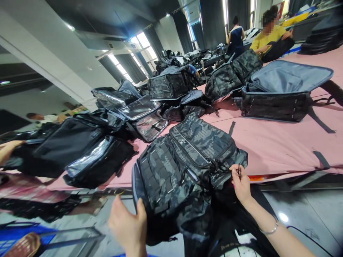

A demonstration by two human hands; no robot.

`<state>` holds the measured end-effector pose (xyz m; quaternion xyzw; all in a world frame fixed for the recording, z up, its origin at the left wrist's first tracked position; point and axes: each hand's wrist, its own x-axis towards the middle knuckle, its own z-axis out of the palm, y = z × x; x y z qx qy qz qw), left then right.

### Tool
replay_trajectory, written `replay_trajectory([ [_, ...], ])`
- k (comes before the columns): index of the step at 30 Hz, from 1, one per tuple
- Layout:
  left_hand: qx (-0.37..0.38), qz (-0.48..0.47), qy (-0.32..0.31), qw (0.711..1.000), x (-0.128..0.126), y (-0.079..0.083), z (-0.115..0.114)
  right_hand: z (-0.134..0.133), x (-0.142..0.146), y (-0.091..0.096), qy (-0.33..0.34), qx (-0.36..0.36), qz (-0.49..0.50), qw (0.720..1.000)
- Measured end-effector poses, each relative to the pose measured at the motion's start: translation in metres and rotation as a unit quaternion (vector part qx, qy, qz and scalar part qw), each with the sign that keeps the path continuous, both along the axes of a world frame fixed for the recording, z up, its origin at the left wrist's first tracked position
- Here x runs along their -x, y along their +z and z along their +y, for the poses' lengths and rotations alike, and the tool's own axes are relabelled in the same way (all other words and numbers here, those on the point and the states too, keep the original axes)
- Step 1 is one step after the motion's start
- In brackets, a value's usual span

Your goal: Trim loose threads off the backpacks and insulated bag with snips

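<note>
A dark camouflage backpack [171, 175] lies across the near edge of the pink-covered table, its lower part hanging over the front. It has rows of webbing, zipped pockets and a blue-grey edge on the left. My left hand [128, 225] is at its lower left edge, thumb and fingers apart; whether it touches the fabric I cannot tell. At the right edge of the backpack, my right hand [241, 185] pinches a small dark tool [239, 172] that looks like thread snips, partly hidden by the fingers.
An opened backpack [276, 105] with grey-blue lining stands on the pink table [270, 142]. Black bags [99, 160] and more camouflage bags [168, 84] crowd the left and back. Another person's hand [10, 150] reaches in at left; a person in yellow [258, 43] handles a dark piece beyond.
</note>
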<state>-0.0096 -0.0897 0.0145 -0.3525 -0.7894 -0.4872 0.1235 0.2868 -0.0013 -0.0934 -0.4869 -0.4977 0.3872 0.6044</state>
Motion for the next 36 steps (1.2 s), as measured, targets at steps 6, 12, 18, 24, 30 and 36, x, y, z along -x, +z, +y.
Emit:
replay_trajectory([
  [6,-0.034,0.130,-0.428,0.894,-0.121,0.010,0.018,-0.015,0.012,0.012,0.015,0.020,-0.018,1.000],
  [12,-0.019,0.234,-0.421,0.876,-0.171,-0.035,0.062,-0.007,0.001,0.033,-0.006,0.016,-0.172,0.985],
  [18,-0.046,0.192,-0.347,0.917,-0.174,-0.037,0.066,0.001,0.000,0.038,-0.034,0.047,-0.199,0.978],
  [24,0.001,0.252,-0.306,0.918,-0.180,-0.041,0.069,-0.001,-0.003,0.034,0.003,0.039,-0.175,0.984],
  [30,-0.013,0.305,-0.267,0.914,-0.183,-0.045,0.074,-0.007,-0.013,0.038,0.039,0.040,-0.195,0.979],
  [36,-0.036,0.276,-0.295,0.914,-0.180,-0.047,0.072,-0.019,-0.023,0.047,0.027,0.002,-0.278,0.960],
])
